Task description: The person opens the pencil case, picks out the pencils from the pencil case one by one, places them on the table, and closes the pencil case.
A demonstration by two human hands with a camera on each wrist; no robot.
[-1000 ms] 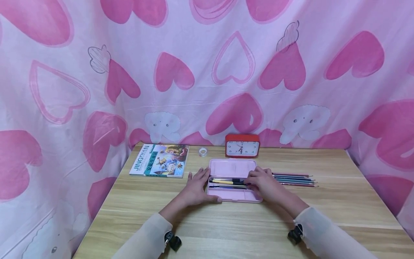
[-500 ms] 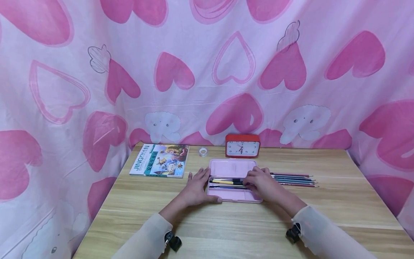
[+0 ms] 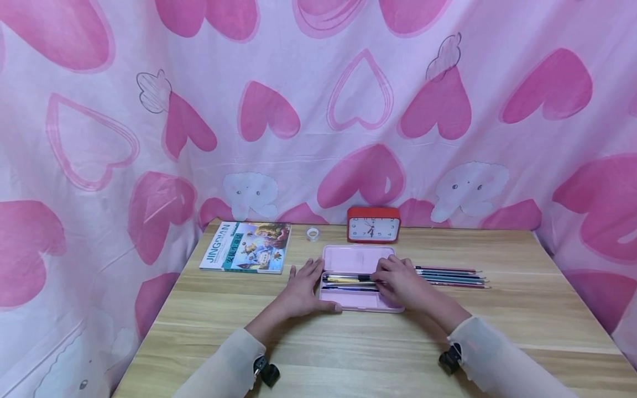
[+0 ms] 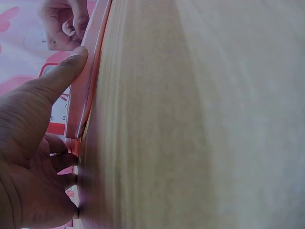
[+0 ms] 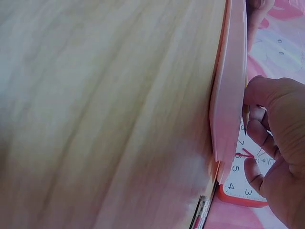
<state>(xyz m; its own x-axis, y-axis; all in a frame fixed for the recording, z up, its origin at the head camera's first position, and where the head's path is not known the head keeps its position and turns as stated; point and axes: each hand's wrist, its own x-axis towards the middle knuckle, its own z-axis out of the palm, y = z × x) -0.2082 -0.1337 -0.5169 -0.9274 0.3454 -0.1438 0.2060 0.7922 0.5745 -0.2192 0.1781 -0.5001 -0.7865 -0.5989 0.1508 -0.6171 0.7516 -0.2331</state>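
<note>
A pink pencil case (image 3: 358, 299) lies with its lid back on the table, pens and pencils (image 3: 343, 278) in its rear compartment. My left hand (image 3: 302, 293) steadies its left end, the thumb along the front edge and the fingers spread by the left side. At the right end, my right hand (image 3: 402, 281) reaches inside, thumb and fingers pinching a thin pencil (image 5: 246, 114). A sharpened tip pokes out below the thumb in the right wrist view; the rest of it is hidden. Several more pencils (image 3: 455, 276) lie side by side right of the case.
Behind the case stands a red clock (image 3: 373, 226). A small roll of tape (image 3: 312, 234) sits left of the clock, and a picture book (image 3: 246, 247) lies at the back left. A pink heart-print curtain (image 3: 308, 138) hangs along the table's back edge.
My right hand has shifted slightly left inside the case, over the pens. The left hand and the case have stayed in place.
</note>
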